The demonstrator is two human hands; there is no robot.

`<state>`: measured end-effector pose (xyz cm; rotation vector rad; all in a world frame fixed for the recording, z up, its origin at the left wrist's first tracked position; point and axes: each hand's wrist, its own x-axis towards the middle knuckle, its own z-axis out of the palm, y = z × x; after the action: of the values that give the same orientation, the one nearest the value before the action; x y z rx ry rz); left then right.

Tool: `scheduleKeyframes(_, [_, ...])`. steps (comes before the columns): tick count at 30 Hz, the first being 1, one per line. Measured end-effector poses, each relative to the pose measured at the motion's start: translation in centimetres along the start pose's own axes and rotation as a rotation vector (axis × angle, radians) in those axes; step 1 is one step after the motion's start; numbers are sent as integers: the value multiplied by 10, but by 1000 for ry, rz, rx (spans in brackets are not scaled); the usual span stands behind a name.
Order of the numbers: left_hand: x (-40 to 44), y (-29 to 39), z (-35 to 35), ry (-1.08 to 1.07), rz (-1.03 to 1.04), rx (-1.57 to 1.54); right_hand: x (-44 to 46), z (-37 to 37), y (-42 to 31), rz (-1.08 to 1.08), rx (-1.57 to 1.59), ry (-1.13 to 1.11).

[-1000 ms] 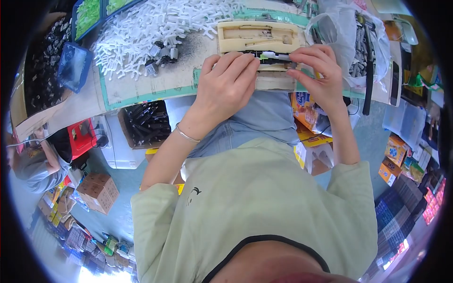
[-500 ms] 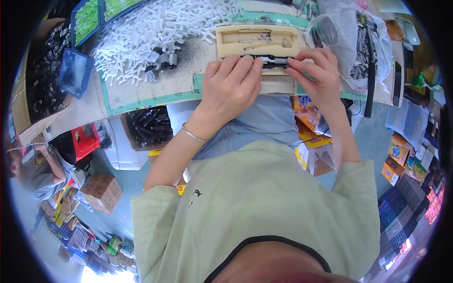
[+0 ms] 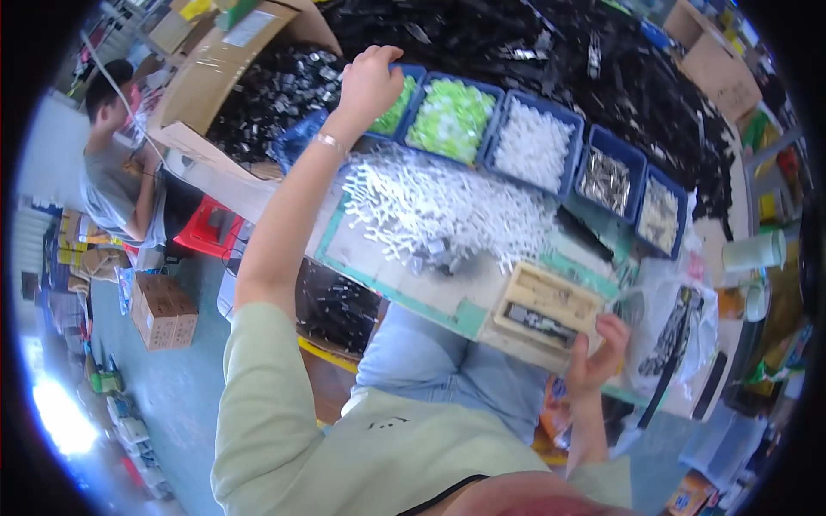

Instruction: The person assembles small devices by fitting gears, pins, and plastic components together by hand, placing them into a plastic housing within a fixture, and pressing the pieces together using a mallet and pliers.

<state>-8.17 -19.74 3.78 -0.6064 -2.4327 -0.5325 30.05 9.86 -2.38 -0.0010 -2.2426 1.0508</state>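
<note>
The right hand's point(image 3: 596, 357) grip is spread, just beside the cream fixture point(image 3: 564, 294) on the worktop point(image 3: 351, 248). A dark assembly point(image 3: 540, 324) lies in its lower slot (whether finished, I cannot tell). The left hand point(image 3: 370, 90) is over the leftmost bin point(image 3: 416, 72) of green pieces point(image 3: 397, 110); its fingertips are hard to make out, its grip unclear.

Co-worker point(image 3: 119, 187) in grey tee, well L of L grip point(image 3: 370, 84); red stool point(image 3: 204, 225) near them. Brown carton point(image 3: 162, 311) on flr, L of & nearer than L grip. Pale-green cup point(image 3: 755, 252) R of & beyond R grip point(image 3: 595, 354); clear plastic bin point(image 3: 727, 449) R & nearer; orange pkg point(image 3: 555, 414) below R grip.
</note>
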Motion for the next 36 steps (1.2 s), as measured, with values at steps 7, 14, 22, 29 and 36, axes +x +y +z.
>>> scheduleKeyframes(7, [71, -57, 43, -434, -618, 185, 17, 5, -14, -28, 15, -50])
scheduleKeyframes(14, [89, -65, 63, -447, -718, 178, 18, 9, -11, 13, 6, -66])
scheduleKeyframes(22, [97, -105, 75, -256, -722, -105, 29, 19, -16, -17, -32, -110])
scheduleKeyframes(29, [58, -38, 6, -96, -247, -182, 56, 24, -26, -37, -86, -171])
scheduleKeyframes(36, [-61, 118, -69, -13, 620, -287, 107, 70, -45, 679, 789, -411])
